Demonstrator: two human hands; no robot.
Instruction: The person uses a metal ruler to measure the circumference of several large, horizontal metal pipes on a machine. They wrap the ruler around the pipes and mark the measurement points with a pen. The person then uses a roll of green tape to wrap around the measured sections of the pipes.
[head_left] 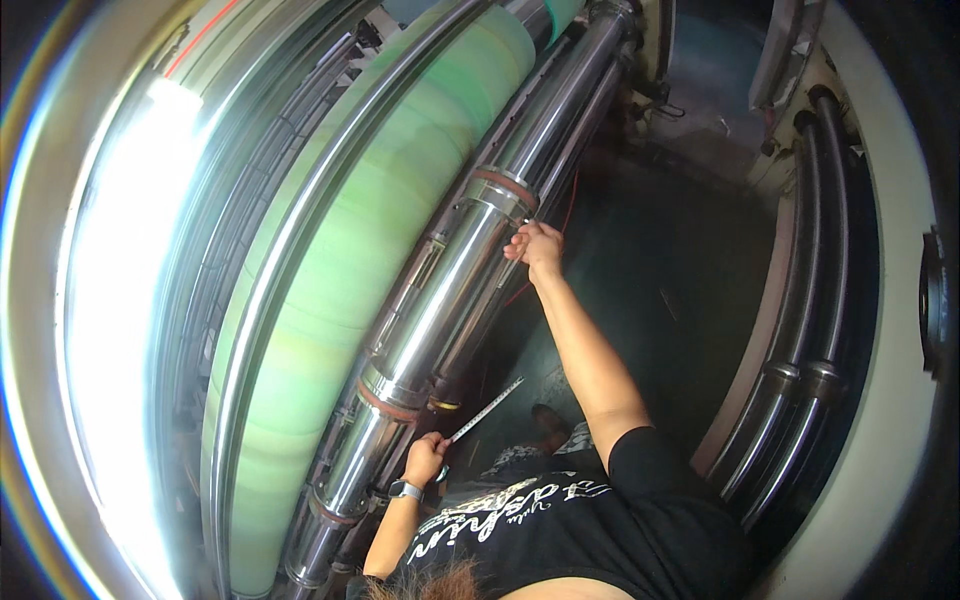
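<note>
My left hand (427, 456), with a watch on its wrist, is closed on one end of a thin, pale ruler (487, 410) with marks along its edge. The ruler slants up and away to the right, below the roller. Farther off, my right hand (537, 249) is closed beside a metal collar (497, 194) with a reddish-brown band. Its fingers pinch a small shiny thing that I cannot make out. Between the two hands runs a polished chrome roller (445, 290). A second banded collar (388, 392) sits on it nearer to my left hand.
Left of the chrome roller lies a large pale green roll (330, 300), with a thin metal bar (265, 270) across it. Bright light glares at the far left. Dark parallel bars (825, 250) stand along the right side, inside a pale machine frame (880, 430).
</note>
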